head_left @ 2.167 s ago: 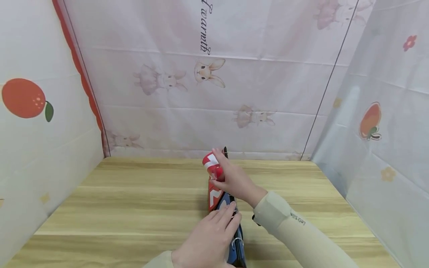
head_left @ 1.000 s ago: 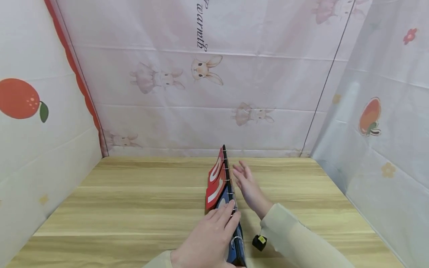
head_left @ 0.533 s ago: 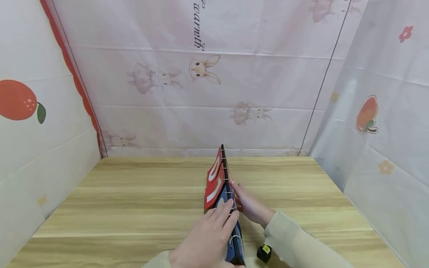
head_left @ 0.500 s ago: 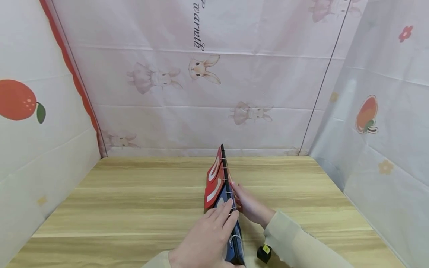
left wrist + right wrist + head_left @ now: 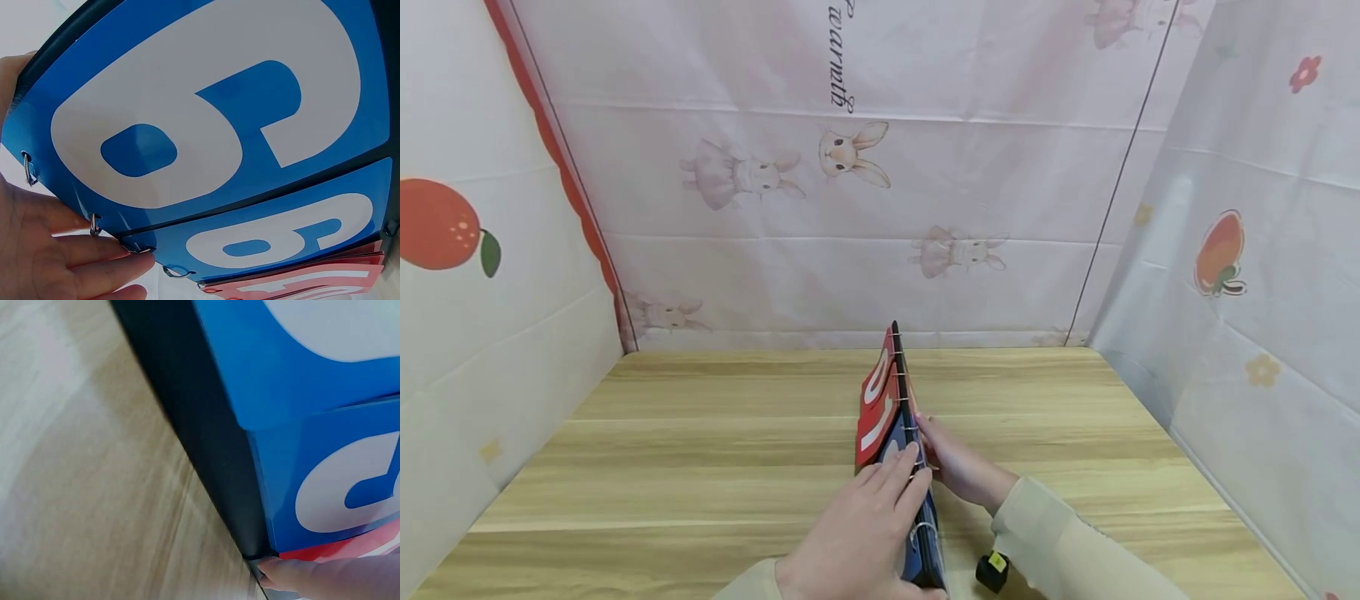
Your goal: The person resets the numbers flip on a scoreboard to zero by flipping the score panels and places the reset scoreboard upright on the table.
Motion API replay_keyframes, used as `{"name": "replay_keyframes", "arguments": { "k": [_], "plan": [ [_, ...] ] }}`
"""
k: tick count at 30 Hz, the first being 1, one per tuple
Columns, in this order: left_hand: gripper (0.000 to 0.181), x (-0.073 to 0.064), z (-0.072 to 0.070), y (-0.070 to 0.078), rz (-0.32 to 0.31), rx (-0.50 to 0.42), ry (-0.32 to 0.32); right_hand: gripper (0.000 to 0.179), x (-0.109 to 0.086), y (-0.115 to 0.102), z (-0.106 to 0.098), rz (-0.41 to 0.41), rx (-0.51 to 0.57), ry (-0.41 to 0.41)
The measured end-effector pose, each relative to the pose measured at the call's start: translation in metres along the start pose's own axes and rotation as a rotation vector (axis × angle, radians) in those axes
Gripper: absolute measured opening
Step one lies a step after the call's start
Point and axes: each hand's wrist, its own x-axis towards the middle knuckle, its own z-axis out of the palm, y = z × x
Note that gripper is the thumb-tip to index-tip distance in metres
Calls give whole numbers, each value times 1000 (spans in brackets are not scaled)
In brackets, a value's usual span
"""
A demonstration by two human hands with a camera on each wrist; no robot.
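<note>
A flip scoreboard (image 5: 904, 417) stands on the table, seen nearly edge-on, with red and blue number cards on rings along its black top edge. My left hand (image 5: 865, 525) rests over that edge, its straight fingers lying across the rings and the thumb at the near end. Two blue 6 cards (image 5: 275, 240) and red cards beyond them show in the left wrist view. My right hand (image 5: 966, 467) is at the right face of the scoreboard. In the right wrist view, one digit touches the board's lower edge beside a red card; the other fingers are hidden.
A small black object (image 5: 992, 572) with a yellow patch is by the right sleeve, near the table's front. The wooden table (image 5: 700, 467) is bounded by a printed cloth (image 5: 820, 283) at the back and on both sides.
The red-and-white card that my right hand was turning now hangs on the left face, where 0 and 1 show. My right hand has moved down to the right face; my left hand stays.
</note>
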Motion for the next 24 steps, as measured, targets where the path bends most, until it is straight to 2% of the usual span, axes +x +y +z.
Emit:
{"name": "replay_keyframes", "arguments": {
  "k": [6,16,24],
  "plan": [
    [100,-1,0,0,-2,13,3,58,0,-1,1,-7,-12,-5],
    [101,1,1,1,15,45,18,67,0,-1,-1,1,-18,-5],
    [99,1,0,1,-2,15,2,71,0,-1,-2,0,2,-6]
  ]
}}
